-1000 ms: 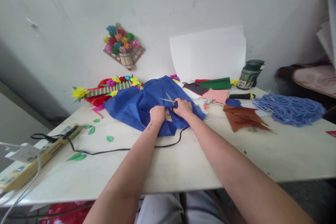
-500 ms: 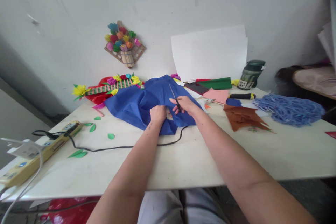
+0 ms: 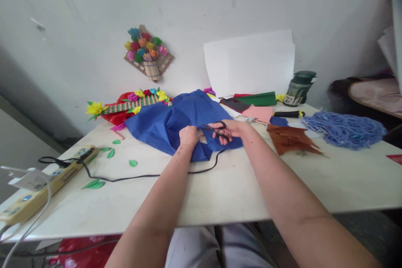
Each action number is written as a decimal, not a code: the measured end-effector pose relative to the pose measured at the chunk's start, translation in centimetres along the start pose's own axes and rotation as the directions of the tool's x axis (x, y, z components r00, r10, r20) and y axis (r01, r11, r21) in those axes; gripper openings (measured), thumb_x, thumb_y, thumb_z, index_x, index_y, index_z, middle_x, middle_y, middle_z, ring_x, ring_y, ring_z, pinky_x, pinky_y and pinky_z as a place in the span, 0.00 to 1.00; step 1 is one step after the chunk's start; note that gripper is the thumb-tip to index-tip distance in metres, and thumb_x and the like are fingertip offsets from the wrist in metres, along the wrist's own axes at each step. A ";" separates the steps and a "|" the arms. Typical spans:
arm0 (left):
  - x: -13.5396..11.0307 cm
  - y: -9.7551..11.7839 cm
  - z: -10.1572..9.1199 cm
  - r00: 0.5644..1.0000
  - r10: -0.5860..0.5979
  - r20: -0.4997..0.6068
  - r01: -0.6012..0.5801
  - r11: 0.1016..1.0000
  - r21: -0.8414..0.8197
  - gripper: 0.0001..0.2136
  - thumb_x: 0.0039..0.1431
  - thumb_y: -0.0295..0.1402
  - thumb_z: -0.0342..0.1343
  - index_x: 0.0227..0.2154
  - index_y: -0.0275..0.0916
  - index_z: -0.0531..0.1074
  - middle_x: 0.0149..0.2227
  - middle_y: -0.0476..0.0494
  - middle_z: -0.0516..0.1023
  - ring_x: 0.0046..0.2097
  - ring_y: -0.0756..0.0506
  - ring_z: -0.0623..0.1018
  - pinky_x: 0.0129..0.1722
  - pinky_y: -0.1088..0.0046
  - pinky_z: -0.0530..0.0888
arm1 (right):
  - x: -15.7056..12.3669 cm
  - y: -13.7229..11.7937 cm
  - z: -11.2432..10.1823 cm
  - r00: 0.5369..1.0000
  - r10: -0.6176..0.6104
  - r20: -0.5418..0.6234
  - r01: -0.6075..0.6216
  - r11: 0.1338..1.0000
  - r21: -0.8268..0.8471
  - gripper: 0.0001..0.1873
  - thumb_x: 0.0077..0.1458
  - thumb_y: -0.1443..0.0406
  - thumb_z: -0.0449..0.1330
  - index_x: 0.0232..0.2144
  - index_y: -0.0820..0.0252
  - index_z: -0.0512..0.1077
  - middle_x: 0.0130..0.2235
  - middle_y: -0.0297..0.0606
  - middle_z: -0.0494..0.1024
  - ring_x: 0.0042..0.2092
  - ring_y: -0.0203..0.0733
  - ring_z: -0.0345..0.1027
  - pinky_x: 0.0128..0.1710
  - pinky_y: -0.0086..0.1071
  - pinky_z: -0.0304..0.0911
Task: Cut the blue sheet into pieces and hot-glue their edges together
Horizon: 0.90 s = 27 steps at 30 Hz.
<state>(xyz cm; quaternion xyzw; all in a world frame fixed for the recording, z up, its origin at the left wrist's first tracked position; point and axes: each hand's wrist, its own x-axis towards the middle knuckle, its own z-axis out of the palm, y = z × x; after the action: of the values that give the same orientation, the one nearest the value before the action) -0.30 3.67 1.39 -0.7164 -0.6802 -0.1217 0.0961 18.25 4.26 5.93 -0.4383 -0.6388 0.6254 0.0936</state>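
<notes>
A large, crumpled sheet of blue material, cloth or crepe paper, spreads over the middle of the table. My left hand is closed on it near its front edge, fingertips mostly hidden. In my right hand is a pair of black-handled scissors, with fingers around the handle loops. Their blades point left, close to my left hand and over the blue sheet; the tips lie beside my left fingers. Whether the blades touch the sheet I cannot tell.
A power strip with a black cord runs along the left. Green paper leaves lie nearby. Behind stands a flower-decorated piece. At right are brown paper, blue yarn and a dark green bottle.
My right hand has turned the scissors from pointing up and away to pointing left, toward my left hand, with the handles opened wider. My left hand keeps its place on the sheet.
</notes>
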 end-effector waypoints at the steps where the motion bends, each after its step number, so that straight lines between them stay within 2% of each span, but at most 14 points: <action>1: 0.0 0.0 -0.1 1.000 -0.002 0.000 0.002 1.000 0.001 0.15 0.54 0.40 0.47 0.34 0.39 0.77 0.33 0.36 0.78 0.38 0.40 0.77 0.37 0.68 0.72 | 0.2 0.0 0.1 1.000 0.007 -0.001 -0.007 1.000 0.005 0.29 0.51 0.44 0.50 0.30 0.68 0.69 0.18 0.42 0.74 0.19 0.38 0.68 0.11 0.23 0.54; 9: -0.2 0.2 -0.5 1.000 -0.013 0.001 0.013 1.000 0.003 0.15 0.55 0.38 0.46 0.34 0.38 0.77 0.33 0.35 0.77 0.38 0.40 0.77 0.37 0.66 0.72 | 2.4 -0.2 1.6 0.996 0.037 -0.079 -0.029 0.994 0.105 0.30 0.51 0.42 0.47 0.26 0.65 0.66 0.20 0.43 0.74 0.20 0.38 0.68 0.13 0.23 0.56; 16: -0.3 0.3 -0.6 1.000 -0.017 0.002 0.017 1.000 0.016 0.15 0.55 0.34 0.44 0.34 0.39 0.76 0.35 0.38 0.78 0.40 0.42 0.76 0.38 0.68 0.71 | 3.7 -0.3 2.8 0.995 0.022 -0.099 -0.005 0.985 0.170 0.30 0.51 0.41 0.45 0.26 0.64 0.63 0.21 0.44 0.73 0.21 0.38 0.67 0.12 0.24 0.52; 22: -0.3 0.4 -0.8 1.000 -0.022 0.003 0.022 0.999 0.029 0.15 0.55 0.36 0.45 0.33 0.39 0.76 0.34 0.39 0.77 0.38 0.42 0.76 0.37 0.69 0.70 | 3.9 -0.6 4.0 0.987 0.018 -0.160 0.023 0.967 0.254 0.29 0.52 0.42 0.45 0.27 0.63 0.63 0.21 0.40 0.71 0.20 0.34 0.64 0.11 0.22 0.46; 27: -0.2 0.3 -0.6 1.000 -0.013 -0.012 0.013 1.000 0.019 0.15 0.56 0.37 0.44 0.33 0.39 0.76 0.33 0.38 0.77 0.37 0.42 0.76 0.36 0.69 0.70 | 4.5 0.0 4.0 0.984 -0.008 -0.180 0.059 0.958 0.279 0.29 0.51 0.41 0.46 0.26 0.63 0.64 0.20 0.39 0.70 0.19 0.32 0.62 0.11 0.21 0.43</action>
<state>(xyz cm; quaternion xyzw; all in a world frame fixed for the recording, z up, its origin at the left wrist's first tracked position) -0.02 3.27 1.92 -0.7104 -0.6853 -0.1200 0.1061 12.90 4.39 3.17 -0.4632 -0.5391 0.6674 0.2221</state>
